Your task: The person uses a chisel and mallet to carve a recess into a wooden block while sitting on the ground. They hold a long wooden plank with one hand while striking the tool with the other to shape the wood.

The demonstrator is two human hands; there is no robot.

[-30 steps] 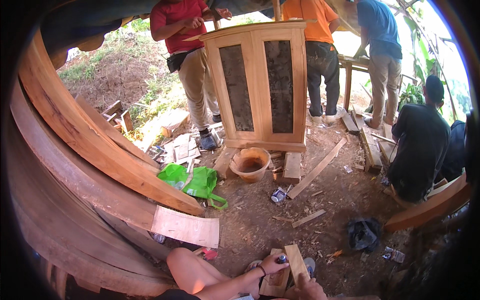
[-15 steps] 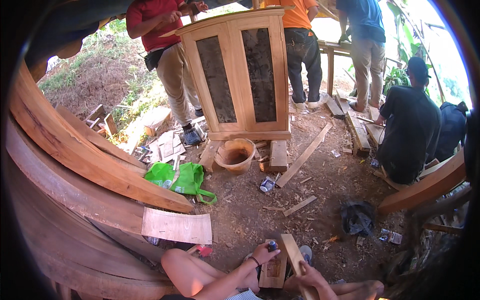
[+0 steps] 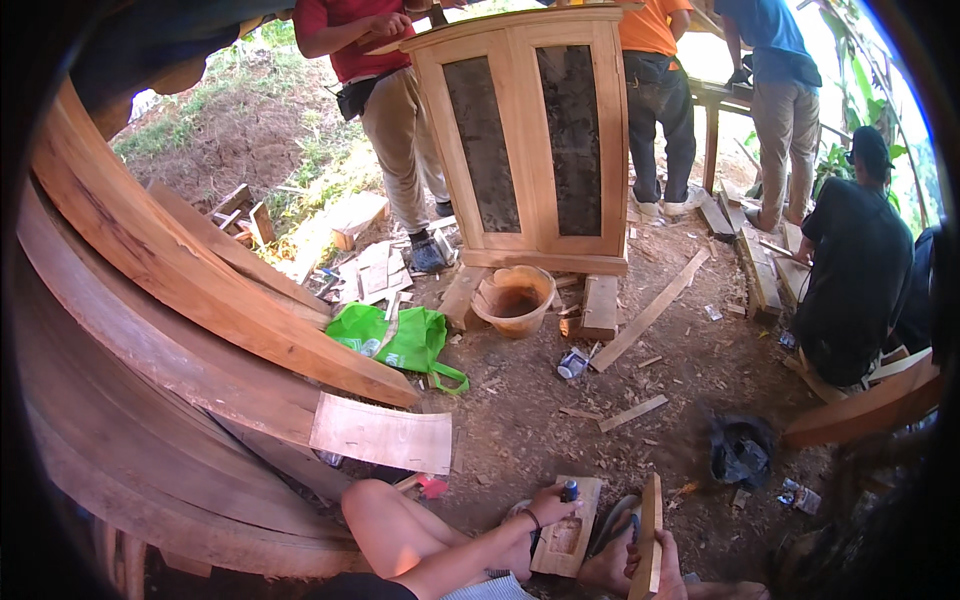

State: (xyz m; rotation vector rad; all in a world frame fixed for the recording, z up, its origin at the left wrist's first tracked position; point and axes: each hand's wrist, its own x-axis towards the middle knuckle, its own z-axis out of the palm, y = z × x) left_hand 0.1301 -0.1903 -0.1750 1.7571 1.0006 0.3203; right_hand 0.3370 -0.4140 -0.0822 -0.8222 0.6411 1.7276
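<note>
Now left hand (image 3: pixel 553 503) shifted, grip pinching small tool on carved board (image 3: pixel 567 528), right hand (image 3: pixel 665 560) clasping wood strip (image 3: pixel 649 535).

Bare dirt floor (image 3: pixel 520 420) strewn with chips and offcuts, sunlit. A tall wooden cabinet (image 3: pixel 530 140) stands beyond a clay-coloured bucket (image 3: pixel 513 300). Curved planks (image 3: pixel 180 290) sweep along the left; grass (image 3: pixel 300 170), perhaps a slope, behind.

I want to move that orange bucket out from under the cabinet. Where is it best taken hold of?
Hold the orange bucket by its rim, coming from above on the near side. It stands upright with its mouth open, no handle shows, and the wooden cabinet and a wood block crowd its far side and right.
</note>
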